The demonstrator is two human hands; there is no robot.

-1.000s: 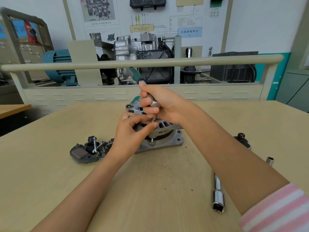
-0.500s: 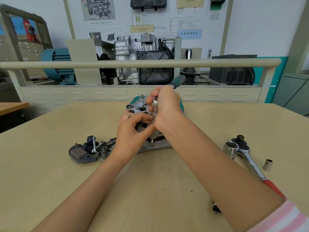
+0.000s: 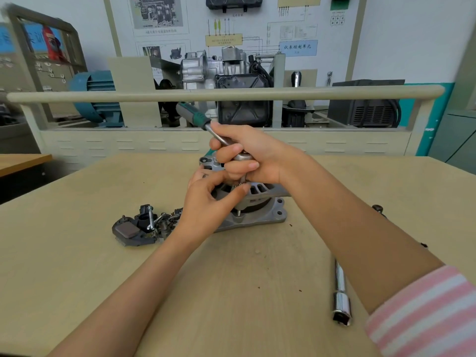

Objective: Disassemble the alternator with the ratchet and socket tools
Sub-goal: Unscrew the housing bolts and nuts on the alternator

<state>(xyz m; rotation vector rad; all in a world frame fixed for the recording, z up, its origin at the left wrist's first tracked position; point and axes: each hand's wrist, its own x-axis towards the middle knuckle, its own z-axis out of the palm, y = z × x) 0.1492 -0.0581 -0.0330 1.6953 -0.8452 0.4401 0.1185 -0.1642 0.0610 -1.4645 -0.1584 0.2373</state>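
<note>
Swung back leftward, ratchet [image 3: 206, 123] is gripped by right hand [image 3: 247, 153], left hand [image 3: 208, 202] pinching the socket on alternator [image 3: 257, 202]; bolt's being loosened, another swing likely needed.

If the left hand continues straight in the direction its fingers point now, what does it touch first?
Probably the alternator: the left hand already has its fingertips at the housing top, just under the right hand.
</note>
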